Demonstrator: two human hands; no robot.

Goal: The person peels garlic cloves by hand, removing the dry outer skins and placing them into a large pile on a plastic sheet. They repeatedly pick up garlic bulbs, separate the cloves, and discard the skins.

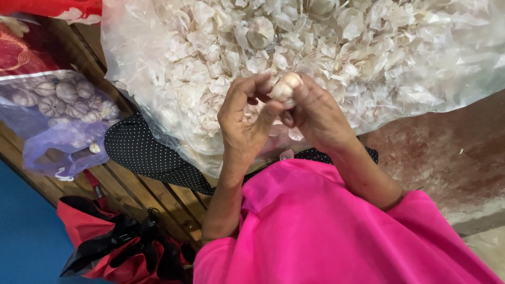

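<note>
Both hands up over the lap, working one garlic piece (pixel 284 88). Left hand (pixel 246 118) is curled, thumb and fingertips pinching the garlic from its side. Right hand (pixel 314 113) is curled too, fingers closed on the same piece from the other side. The two hands touch at the fingertips.

Room to move: tight ahead. The big clear plastic bag (pixel 131 68) of loose garlic skins (pixel 221 58) sits just behind the hands and fills the upper frame; its near edge sags down to the dotted black cloth (pixel 142 150). Pink dress (pixel 321 231) takes up everything below the wrists. Open space is to the right, over the bare reddish floor (pixel 452 152). To the left, wooden slats (pixel 142 192), then a purple bag of whole garlic bulbs (pixel 63 102), well apart from the hands. Red and black bag (pixel 105 236) lies low left, near the slats' edge.

Hidden or cut off: most of the garlic piece is covered by fingers, only its pale top shows. Can't tell whether it's a single clove or a small bulb, or how much skin is on it. The plastic bag's top and right side run out of frame. Right forearm partly hides the dotted cloth.

Orientation: the visible pale end points up and away, toward the skins. Long axis looks roughly upright, slightly tilted right; not certain.
</note>
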